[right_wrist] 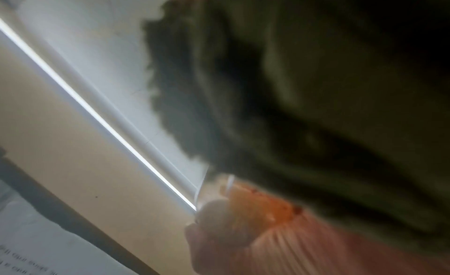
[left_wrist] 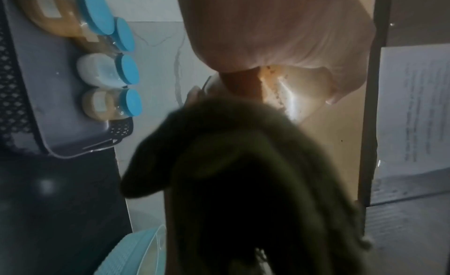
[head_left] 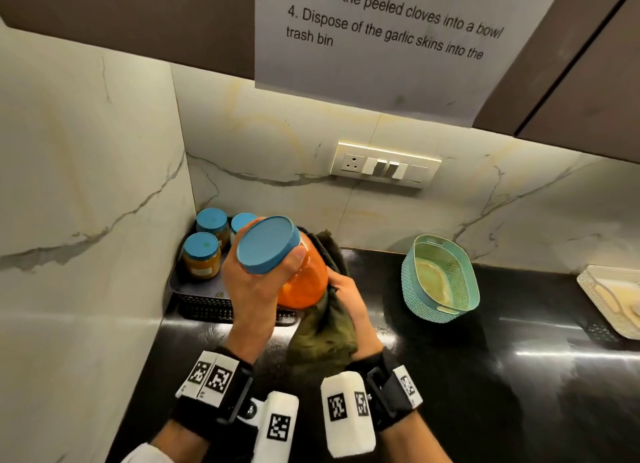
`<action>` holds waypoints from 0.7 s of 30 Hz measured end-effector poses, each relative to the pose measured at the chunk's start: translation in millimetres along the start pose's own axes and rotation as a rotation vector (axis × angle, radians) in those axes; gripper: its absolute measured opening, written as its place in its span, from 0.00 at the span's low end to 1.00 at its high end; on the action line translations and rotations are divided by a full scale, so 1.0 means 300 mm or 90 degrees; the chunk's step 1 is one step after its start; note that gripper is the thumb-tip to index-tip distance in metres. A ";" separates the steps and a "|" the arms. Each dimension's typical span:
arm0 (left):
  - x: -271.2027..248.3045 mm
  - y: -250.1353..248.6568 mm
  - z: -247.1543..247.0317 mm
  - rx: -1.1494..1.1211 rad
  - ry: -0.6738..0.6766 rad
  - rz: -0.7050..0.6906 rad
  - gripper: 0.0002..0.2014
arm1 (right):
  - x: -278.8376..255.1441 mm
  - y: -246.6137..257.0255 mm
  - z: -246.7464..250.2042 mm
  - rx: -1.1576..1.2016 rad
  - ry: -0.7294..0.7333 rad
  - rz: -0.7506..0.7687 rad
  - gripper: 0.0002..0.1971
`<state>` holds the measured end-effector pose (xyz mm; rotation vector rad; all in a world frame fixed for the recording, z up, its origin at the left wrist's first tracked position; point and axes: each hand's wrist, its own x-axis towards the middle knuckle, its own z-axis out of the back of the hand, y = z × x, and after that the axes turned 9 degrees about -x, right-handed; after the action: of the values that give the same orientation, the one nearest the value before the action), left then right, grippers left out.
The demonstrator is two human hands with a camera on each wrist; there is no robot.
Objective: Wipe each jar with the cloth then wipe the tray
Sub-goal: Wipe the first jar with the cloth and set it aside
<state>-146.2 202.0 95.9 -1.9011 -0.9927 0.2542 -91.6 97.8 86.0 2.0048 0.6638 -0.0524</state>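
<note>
My left hand grips an orange-filled jar just under its blue lid, tilting it above the counter. My right hand holds a dark green cloth wrapped against the jar's right side and base. In the left wrist view the cloth hangs below my left hand, and only a sliver of the jar shows. The cloth fills the right wrist view, with the jar under it. A dark grey tray in the corner holds other blue-lidded jars.
A teal perforated basket stands on the black counter to the right. A white tray lies at the far right edge. A switch panel is on the marble back wall, and a printed sheet hangs from the cabinet above.
</note>
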 end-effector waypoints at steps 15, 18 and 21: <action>0.055 0.015 -0.001 0.128 0.102 -0.044 0.34 | -0.106 0.007 -0.001 0.085 -0.111 -0.042 0.17; 0.026 0.029 -0.002 0.126 0.131 -0.036 0.37 | -0.099 0.038 0.004 0.073 -0.107 -0.006 0.14; 0.011 0.032 -0.001 0.097 0.137 -0.015 0.38 | -0.074 0.050 0.022 0.061 -0.096 -0.020 0.15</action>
<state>-138.9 202.0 88.8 -1.7363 -0.8271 0.1051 -101.7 77.2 101.4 2.0584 0.6062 -0.2552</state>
